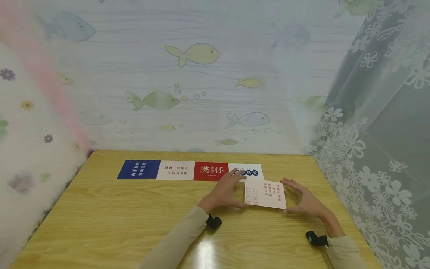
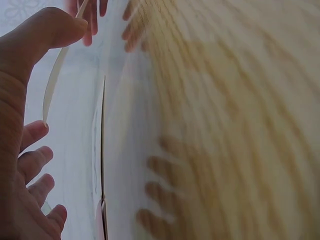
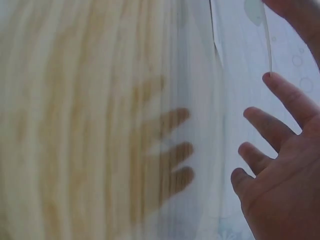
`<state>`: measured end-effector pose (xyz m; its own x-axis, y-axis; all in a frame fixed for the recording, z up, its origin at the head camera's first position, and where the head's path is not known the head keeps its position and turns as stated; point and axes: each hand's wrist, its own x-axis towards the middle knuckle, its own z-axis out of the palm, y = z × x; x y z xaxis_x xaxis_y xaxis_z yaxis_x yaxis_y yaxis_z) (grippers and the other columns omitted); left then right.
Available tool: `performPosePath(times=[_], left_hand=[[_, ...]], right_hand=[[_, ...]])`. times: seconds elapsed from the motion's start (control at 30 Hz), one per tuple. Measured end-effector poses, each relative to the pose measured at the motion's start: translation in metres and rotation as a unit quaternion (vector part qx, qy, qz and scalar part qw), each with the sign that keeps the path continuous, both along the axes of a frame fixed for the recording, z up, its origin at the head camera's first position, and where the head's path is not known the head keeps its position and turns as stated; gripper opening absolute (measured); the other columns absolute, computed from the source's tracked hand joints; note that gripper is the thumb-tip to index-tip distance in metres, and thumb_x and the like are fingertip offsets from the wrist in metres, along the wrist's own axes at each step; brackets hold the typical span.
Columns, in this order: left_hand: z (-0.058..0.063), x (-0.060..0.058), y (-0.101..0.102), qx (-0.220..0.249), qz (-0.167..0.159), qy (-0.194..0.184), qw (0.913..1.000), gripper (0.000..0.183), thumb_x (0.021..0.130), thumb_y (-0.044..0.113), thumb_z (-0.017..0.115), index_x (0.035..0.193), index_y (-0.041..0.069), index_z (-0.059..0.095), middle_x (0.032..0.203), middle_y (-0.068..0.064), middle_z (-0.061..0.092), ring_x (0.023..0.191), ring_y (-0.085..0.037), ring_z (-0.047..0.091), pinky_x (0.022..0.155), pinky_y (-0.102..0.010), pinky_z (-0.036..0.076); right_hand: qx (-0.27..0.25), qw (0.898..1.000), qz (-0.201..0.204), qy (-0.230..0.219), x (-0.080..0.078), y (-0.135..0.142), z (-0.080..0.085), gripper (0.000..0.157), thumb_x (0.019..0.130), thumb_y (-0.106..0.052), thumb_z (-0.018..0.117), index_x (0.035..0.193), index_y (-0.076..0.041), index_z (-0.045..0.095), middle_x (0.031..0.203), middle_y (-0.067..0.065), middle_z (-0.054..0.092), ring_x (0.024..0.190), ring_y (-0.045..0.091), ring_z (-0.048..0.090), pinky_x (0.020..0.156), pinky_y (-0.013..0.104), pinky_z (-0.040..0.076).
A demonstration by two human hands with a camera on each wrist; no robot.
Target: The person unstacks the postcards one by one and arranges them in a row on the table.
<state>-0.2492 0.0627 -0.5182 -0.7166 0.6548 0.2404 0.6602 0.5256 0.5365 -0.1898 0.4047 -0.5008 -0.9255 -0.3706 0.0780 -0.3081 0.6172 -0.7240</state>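
Note:
A pale pink card [image 1: 265,193] with red lettering and "GOOD LUCK"-like print is held above the table by both hands. My left hand [image 1: 224,191] grips its left edge between thumb and index finger. In the left wrist view the card [image 2: 54,85] appears edge-on and slightly bowed, the other fingers spread free. My right hand [image 1: 307,201] holds the opposite edge the same way. The right wrist view shows the index fingertip of the right hand [image 3: 282,150] at the card's corner. A white card [image 1: 236,178] with blue circles lies just behind, partly hidden by the left fingers.
Along the back of the wooden table [image 1: 117,224] a row continues leftward: a red card [image 1: 209,175], a pale card [image 1: 175,175] and a blue card [image 1: 138,173], edge against edge. A fish-print curtain [image 1: 201,82] hangs behind, and a lace curtain [image 1: 362,168] borders the right side.

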Motion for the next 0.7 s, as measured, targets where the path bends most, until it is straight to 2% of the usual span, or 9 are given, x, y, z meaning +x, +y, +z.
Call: performPosePath(times=[0.23, 0.43, 0.6, 0.7], left_hand=[[-0.004, -0.007, 0.015, -0.008, 0.009, -0.012, 0.9999, 0.096, 0.070, 0.053, 0.087, 0.150, 0.013, 0.050, 0.163, -0.010, 0.038, 0.155, -0.031, 0.024, 0.125, -0.054, 0.024], [-0.003, -0.016, 0.033, -0.035, 0.019, -0.013, 0.9991, 0.095, 0.072, 0.054, 0.086, 0.150, 0.014, 0.050, 0.163, -0.009, 0.038, 0.155, -0.030, 0.024, 0.126, -0.051, 0.023], [-0.003, -0.027, 0.053, -0.068, 0.019, -0.001, 0.9975, 0.095, 0.075, 0.054, 0.084, 0.152, 0.010, 0.047, 0.163, -0.010, 0.038, 0.155, -0.030, 0.024, 0.125, -0.051, 0.025], [-0.009, -0.037, 0.065, -0.091, 0.026, 0.009, 0.9955, 0.096, 0.077, 0.058, 0.081, 0.153, 0.011, 0.046, 0.163, -0.007, 0.038, 0.155, -0.027, 0.024, 0.126, -0.046, 0.025]], right_hand=[[0.021, 1.000, -0.015, -0.002, -0.007, 0.014, -0.004, 0.100, 0.070, -0.021, 0.094, 0.154, -0.008, 0.042, 0.162, 0.026, 0.032, 0.148, 0.060, 0.010, 0.105, 0.085, 0.018], [0.011, 1.000, 0.006, -0.026, -0.021, 0.030, -0.009, 0.098, 0.076, -0.017, 0.090, 0.157, -0.005, 0.036, 0.163, 0.030, 0.025, 0.148, 0.060, 0.009, 0.108, 0.082, 0.017], [0.004, 0.999, -0.004, -0.040, -0.031, 0.041, -0.007, 0.098, 0.077, -0.012, 0.088, 0.158, -0.004, 0.034, 0.163, 0.033, 0.020, 0.147, 0.062, 0.004, 0.108, 0.083, 0.012], [0.000, 0.999, -0.011, -0.052, -0.038, 0.047, -0.006, 0.099, 0.077, -0.008, 0.086, 0.159, -0.004, 0.031, 0.164, 0.034, 0.014, 0.147, 0.063, -0.003, 0.107, 0.085, 0.008]])
